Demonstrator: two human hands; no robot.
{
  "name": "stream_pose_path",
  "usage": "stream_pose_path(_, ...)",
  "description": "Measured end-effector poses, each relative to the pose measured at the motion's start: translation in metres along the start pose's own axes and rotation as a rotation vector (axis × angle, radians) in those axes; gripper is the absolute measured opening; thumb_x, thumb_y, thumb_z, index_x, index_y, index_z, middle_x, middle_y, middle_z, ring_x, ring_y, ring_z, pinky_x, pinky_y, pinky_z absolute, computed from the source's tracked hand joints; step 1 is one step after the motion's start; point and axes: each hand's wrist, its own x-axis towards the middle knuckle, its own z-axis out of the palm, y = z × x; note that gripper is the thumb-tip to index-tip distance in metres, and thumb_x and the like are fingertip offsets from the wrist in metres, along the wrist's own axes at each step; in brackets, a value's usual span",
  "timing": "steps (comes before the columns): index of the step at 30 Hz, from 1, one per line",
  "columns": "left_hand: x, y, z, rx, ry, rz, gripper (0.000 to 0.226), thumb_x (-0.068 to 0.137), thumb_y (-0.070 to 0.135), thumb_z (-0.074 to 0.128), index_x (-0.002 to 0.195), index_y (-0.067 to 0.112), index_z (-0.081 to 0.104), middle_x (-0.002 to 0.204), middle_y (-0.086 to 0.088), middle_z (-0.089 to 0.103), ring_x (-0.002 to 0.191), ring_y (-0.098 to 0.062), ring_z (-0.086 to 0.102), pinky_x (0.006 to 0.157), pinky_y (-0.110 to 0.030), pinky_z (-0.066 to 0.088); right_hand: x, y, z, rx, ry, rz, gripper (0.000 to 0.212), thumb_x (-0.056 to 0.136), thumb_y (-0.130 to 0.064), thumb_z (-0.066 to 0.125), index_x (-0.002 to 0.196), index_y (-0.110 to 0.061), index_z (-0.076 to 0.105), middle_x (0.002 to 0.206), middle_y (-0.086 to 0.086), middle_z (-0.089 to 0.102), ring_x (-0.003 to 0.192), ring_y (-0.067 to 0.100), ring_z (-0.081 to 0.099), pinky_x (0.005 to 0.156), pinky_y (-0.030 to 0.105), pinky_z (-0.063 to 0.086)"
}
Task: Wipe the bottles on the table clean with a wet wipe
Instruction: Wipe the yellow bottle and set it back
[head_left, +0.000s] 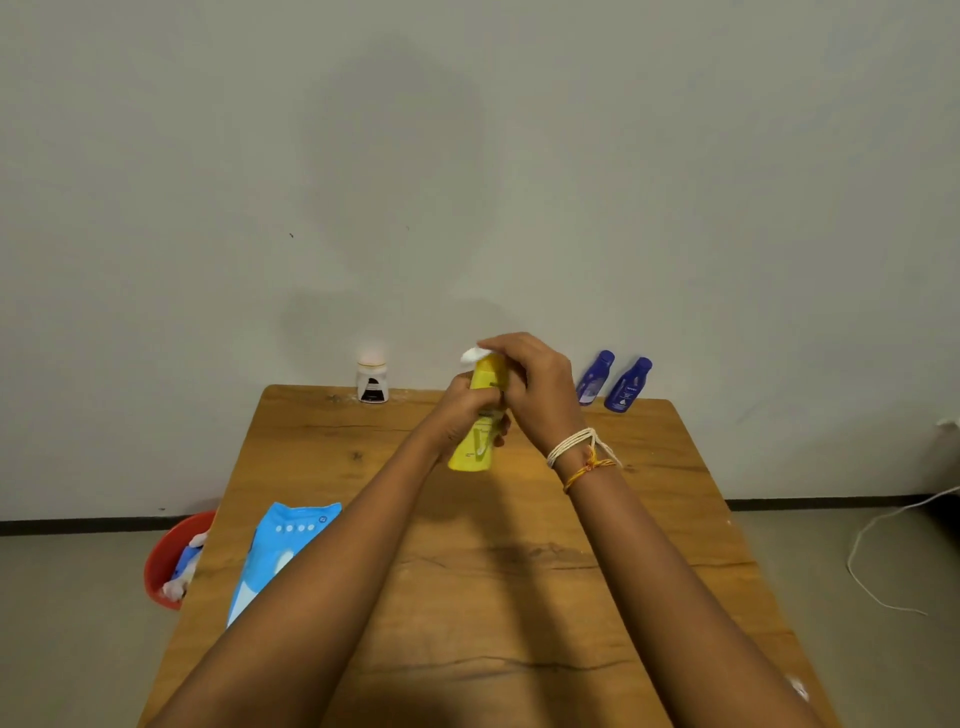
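My left hand (464, 410) grips a yellow bottle (478, 441) round its middle and holds it up, tilted, above the far half of the wooden table (467, 597). My right hand (535, 389) curls over the bottle's top and holds a white wet wipe (474, 355) against the cap; a bit of the wipe sticks out on the left. Two blue bottles (595, 378) (628, 385) stand at the table's far right edge, by the wall. A small white jar (372, 382) stands at the far left edge.
A blue wet-wipe pack (280, 551) lies near the table's left edge, partly under my left forearm. A red bin (169, 558) with crumpled wipes stands on the floor to the left. A white cable (883, 545) trails over the floor on the right.
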Motion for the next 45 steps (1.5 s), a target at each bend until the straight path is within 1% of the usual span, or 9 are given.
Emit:
stream_pose_path(5, -0.005, -0.007, -0.003, 0.048, -0.005, 0.003, 0.011, 0.070, 0.004, 0.051, 0.080, 0.001, 0.055, 0.054, -0.014, 0.055, 0.044, -0.026, 0.054, 0.047, -0.029, 0.048, -0.015, 0.012, 0.004, -0.063, 0.058, 0.092, 0.029, 0.083, 0.003, 0.056, 0.105, -0.012, 0.068, 0.101, 0.005, 0.069, 0.090, 0.010, 0.060, 0.080, 0.028, 0.056)
stream_pose_path(11, -0.004, -0.009, 0.001, 0.088, 0.001, -0.034, 0.022, 0.080, -0.009, 0.041, 0.072, 0.003, 0.058, 0.052, -0.016, 0.054, 0.044, -0.028, 0.054, 0.050, -0.032, 0.048, -0.027, 0.000, 0.005, -0.047, 0.020, -0.037, 0.043, 0.078, 0.011, 0.054, 0.112, -0.012, 0.068, 0.114, 0.007, 0.066, 0.105, 0.015, 0.060, 0.091, 0.022, 0.050)
stream_pose_path(16, -0.006, -0.014, 0.005, -0.008, -0.070, -0.088, 0.019, 0.067, 0.011, 0.050, 0.081, 0.000, 0.058, 0.057, -0.018, 0.057, 0.047, -0.029, 0.057, 0.050, -0.033, 0.049, -0.031, 0.013, 0.006, -0.050, 0.093, 0.070, 0.039, 0.080, 0.009, 0.055, 0.112, -0.011, 0.066, 0.109, 0.006, 0.068, 0.100, 0.015, 0.062, 0.086, 0.021, 0.052)
stream_pose_path(24, -0.004, -0.012, 0.003, -0.280, -0.088, -0.251, 0.046, 0.092, 0.033, 0.029, 0.086, 0.001, 0.061, 0.069, -0.015, 0.064, 0.052, -0.031, 0.061, 0.053, -0.032, 0.048, -0.034, 0.016, 0.015, 0.028, 0.468, 0.300, 0.029, 0.087, 0.005, 0.053, 0.109, -0.007, 0.068, 0.104, 0.008, 0.070, 0.092, 0.010, 0.061, 0.084, 0.032, 0.056)
stream_pose_path(29, 0.001, -0.006, 0.004, -0.424, 0.014, -0.125, 0.035, 0.094, 0.021, 0.031, 0.080, 0.010, 0.061, 0.060, -0.003, 0.061, 0.055, -0.014, 0.060, 0.054, -0.024, 0.047, -0.040, 0.016, 0.034, -0.090, 0.111, 0.026, 0.052, 0.076, 0.015, 0.051, 0.121, -0.009, 0.062, 0.128, 0.009, 0.061, 0.126, 0.022, 0.051, 0.107, 0.032, 0.040)
stream_pose_path(33, 0.002, -0.007, -0.008, -0.328, 0.007, -0.170, 0.032, 0.094, 0.026, 0.035, 0.085, 0.008, 0.061, 0.068, -0.008, 0.063, 0.059, -0.019, 0.062, 0.056, -0.027, 0.049, -0.052, 0.031, 0.041, -0.080, 0.155, 0.026, 0.052, 0.075, 0.017, 0.054, 0.120, -0.008, 0.063, 0.128, 0.011, 0.060, 0.125, 0.021, 0.052, 0.105, 0.031, 0.041)
stream_pose_path(39, 0.006, -0.018, -0.019, -0.193, -0.019, -0.069, 0.036, 0.102, 0.033, 0.033, 0.115, 0.007, 0.054, 0.092, -0.015, 0.069, 0.068, -0.029, 0.070, 0.063, -0.041, 0.058, -0.028, 0.033, 0.039, 0.426, 0.535, 0.668, 0.027, 0.088, 0.005, 0.052, 0.109, -0.003, 0.068, 0.105, 0.008, 0.069, 0.095, 0.016, 0.064, 0.077, 0.011, 0.052)
stream_pose_path(42, 0.009, -0.020, -0.017, -0.056, 0.027, -0.027, 0.032, 0.103, 0.029, 0.034, 0.108, 0.005, 0.054, 0.079, -0.011, 0.069, 0.058, -0.021, 0.069, 0.055, -0.033, 0.058, -0.005, 0.040, 0.041, 0.631, 0.433, 0.800, 0.025, 0.089, 0.004, 0.052, 0.109, 0.001, 0.066, 0.098, 0.008, 0.066, 0.089, 0.018, 0.061, 0.077, 0.021, 0.054)
stream_pose_path(45, 0.019, -0.025, -0.021, 0.130, 0.136, 0.038, 0.025, 0.103, 0.027, 0.035, 0.097, 0.008, 0.051, 0.080, -0.006, 0.063, 0.058, -0.010, 0.064, 0.052, -0.021, 0.052, -0.002, 0.044, 0.052, 0.538, 0.341, 0.775, 0.024, 0.089, 0.003, 0.051, 0.103, -0.002, 0.069, 0.095, 0.008, 0.068, 0.089, 0.020, 0.063, 0.083, 0.034, 0.053)
